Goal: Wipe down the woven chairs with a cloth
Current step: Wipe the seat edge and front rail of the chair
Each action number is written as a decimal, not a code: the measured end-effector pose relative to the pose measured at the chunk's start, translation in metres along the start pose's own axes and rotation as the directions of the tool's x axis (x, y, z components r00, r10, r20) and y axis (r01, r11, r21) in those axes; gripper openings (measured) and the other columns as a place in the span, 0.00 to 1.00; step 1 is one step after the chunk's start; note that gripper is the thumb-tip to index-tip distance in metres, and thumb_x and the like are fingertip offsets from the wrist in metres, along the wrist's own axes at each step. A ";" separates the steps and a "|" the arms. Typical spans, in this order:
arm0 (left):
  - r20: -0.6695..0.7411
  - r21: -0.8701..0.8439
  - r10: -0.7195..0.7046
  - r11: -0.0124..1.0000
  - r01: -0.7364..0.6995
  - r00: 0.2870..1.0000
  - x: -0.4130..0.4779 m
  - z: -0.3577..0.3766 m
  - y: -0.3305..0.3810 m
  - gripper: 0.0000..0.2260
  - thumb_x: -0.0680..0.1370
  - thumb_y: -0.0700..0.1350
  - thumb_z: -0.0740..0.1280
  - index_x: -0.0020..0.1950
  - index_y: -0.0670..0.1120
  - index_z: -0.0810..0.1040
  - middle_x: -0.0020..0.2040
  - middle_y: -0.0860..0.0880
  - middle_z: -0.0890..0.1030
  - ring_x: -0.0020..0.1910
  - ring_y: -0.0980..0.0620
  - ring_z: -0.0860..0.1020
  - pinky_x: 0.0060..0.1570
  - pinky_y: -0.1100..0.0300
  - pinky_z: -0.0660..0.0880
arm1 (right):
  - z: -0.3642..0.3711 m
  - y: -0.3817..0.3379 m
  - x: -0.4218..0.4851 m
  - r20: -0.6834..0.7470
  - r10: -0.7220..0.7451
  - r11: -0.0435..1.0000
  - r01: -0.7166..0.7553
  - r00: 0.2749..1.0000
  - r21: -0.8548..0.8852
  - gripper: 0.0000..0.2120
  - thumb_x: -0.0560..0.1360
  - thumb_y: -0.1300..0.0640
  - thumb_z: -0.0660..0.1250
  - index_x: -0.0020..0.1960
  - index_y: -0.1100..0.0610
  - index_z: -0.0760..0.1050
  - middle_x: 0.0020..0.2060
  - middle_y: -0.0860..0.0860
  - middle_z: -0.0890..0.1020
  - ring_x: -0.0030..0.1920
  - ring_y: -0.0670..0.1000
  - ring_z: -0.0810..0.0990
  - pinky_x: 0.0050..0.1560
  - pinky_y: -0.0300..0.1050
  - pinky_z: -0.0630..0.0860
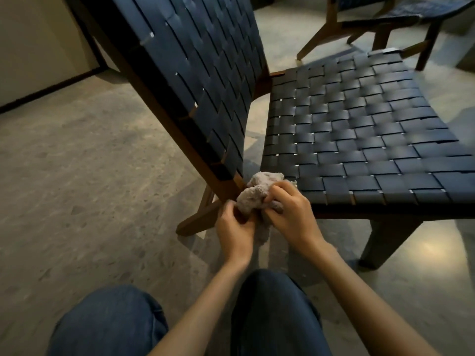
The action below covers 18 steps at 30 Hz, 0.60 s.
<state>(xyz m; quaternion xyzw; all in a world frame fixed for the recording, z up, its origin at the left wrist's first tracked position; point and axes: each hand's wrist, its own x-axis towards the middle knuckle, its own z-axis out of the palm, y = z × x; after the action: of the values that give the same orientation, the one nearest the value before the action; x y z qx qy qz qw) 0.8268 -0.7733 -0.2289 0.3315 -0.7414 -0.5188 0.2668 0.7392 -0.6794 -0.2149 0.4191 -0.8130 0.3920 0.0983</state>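
Low down, both hands are curled round a crumpled grey cloth [253, 191]: the left hand [235, 228] pinches its lower left edge, and the right hand [291, 214] grips it from the right with bent fingers. The cloth sits bunched between them, just in front of the near corner of the chair [282, 104], where the tilted woven back [195, 73] meets the woven seat [359, 129]. Whether it touches the wooden frame [225, 186] I cannot tell. A tail of cloth hangs between the wrists. A second chair [385, 20] stands well apart at top right. Below, jeans [110, 322] show over a speckled floor [77, 163]
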 end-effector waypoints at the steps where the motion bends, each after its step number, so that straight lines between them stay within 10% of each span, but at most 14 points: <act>1: 0.032 0.007 0.046 0.999 -0.046 0.998 -0.003 0.004 0.010 0.10 0.73 0.38 0.72 0.46 0.51 0.74 0.48 0.52 0.79 0.47 0.60 0.78 0.48 0.70 0.75 | -0.011 0.002 -0.006 -0.060 0.037 0.999 -0.035 0.998 0.025 0.08 0.69 0.66 0.73 0.43 0.60 0.74 0.49 0.47 0.73 0.48 0.48 0.74 0.45 0.40 0.76; 7: 0.278 -0.038 0.404 0.911 -0.410 0.872 -0.006 0.055 0.083 0.10 0.72 0.41 0.73 0.48 0.51 0.75 0.46 0.61 0.72 0.47 0.57 0.76 0.48 0.65 0.76 | -0.094 0.022 -0.046 -0.442 0.232 0.973 -0.205 0.866 0.109 0.12 0.68 0.64 0.75 0.45 0.57 0.73 0.49 0.53 0.75 0.49 0.49 0.78 0.46 0.34 0.77; 18: 0.580 -0.274 0.737 0.578 -0.769 0.348 -0.059 0.241 0.191 0.09 0.76 0.38 0.67 0.56 0.41 0.79 0.53 0.44 0.79 0.53 0.48 0.73 0.53 0.63 0.69 | -0.226 0.095 -0.100 -0.884 0.379 0.827 -0.528 0.274 0.191 0.10 0.73 0.62 0.72 0.47 0.57 0.70 0.48 0.55 0.74 0.46 0.53 0.76 0.43 0.27 0.71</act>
<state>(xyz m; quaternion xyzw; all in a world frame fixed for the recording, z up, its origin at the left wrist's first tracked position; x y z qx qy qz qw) 0.6446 -0.5391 -0.1285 -0.2381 -0.8634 -0.3988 0.1971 0.6918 -0.4237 -0.1639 -0.1137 -0.7412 0.5049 0.4276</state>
